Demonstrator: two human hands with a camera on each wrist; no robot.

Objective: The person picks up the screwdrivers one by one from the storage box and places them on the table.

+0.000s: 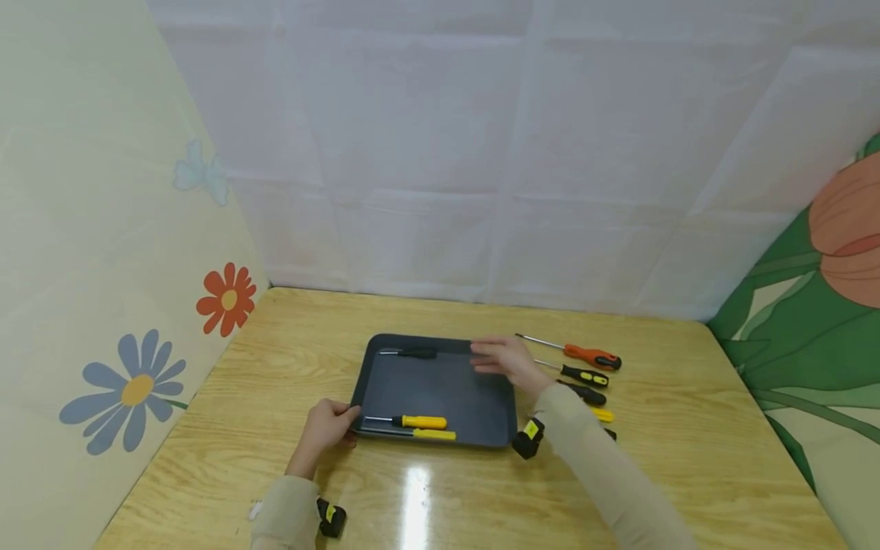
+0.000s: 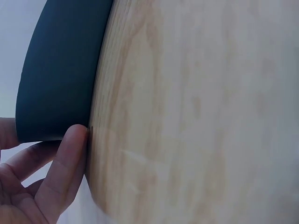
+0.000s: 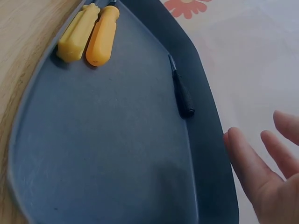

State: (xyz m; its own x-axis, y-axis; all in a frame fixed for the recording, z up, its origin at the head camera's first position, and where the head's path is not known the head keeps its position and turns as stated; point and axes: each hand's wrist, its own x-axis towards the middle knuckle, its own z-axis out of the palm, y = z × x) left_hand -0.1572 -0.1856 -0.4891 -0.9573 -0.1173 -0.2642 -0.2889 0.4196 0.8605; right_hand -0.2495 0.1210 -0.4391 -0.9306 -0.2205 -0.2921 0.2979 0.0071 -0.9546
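A dark grey tray (image 1: 474,401) lies on the wooden table. My left hand (image 1: 328,425) pinches its near left corner between thumb and fingers; the left wrist view shows the fingertips (image 2: 70,144) at the tray wall (image 2: 60,79). Over the far right part of the tray, my right hand (image 1: 505,359) has its fingers spread and holds nothing. In the right wrist view its fingertips come close to the far rim (image 3: 208,140); contact is unclear. Inside the tray, a black screwdriver (image 1: 418,353) lies along the far side, and two yellow-handled screwdrivers (image 1: 424,422) lie along the near side.
Right of the tray, several screwdrivers lie in a column, among them an orange and black one (image 1: 593,357) and a black and yellow one (image 1: 584,376). My right forearm (image 1: 598,466) partly hides the lower ones. A white cloth wall (image 1: 412,153) stands behind the table.
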